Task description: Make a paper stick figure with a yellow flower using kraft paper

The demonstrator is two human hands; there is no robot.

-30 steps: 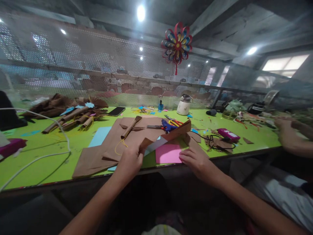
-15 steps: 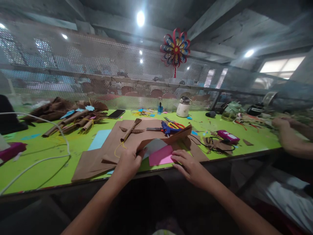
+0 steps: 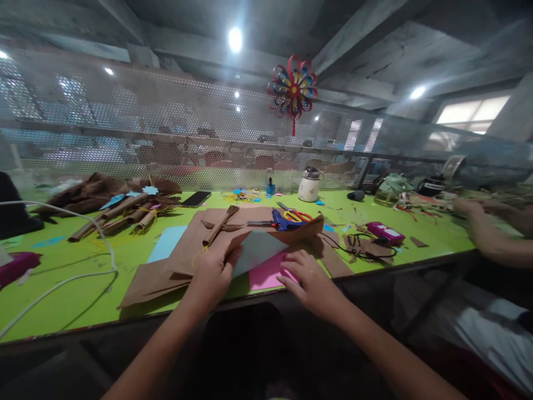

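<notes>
My left hand is closed on the near edge of a large brown paper sheet, holding it up off the table. Under the lifted edge show a light blue sheet and a pink paper sheet. Fingers apart, my right hand rests on the pink sheet's right side. On top of the brown paper lie a rolled brown paper piece with yellow string, a blue glue gun and scissors with yellow and red handles.
The green table also carries a bundle of brown paper rolls, a phone, a white bottle, a magenta box beside a black cord, and a white cable. Another person's arm reaches in at the right.
My left hand has raised and drawn back the brown paper edge, so more of the light blue sheet shows. My right hand stays on the pink sheet. The view has shifted slightly.
</notes>
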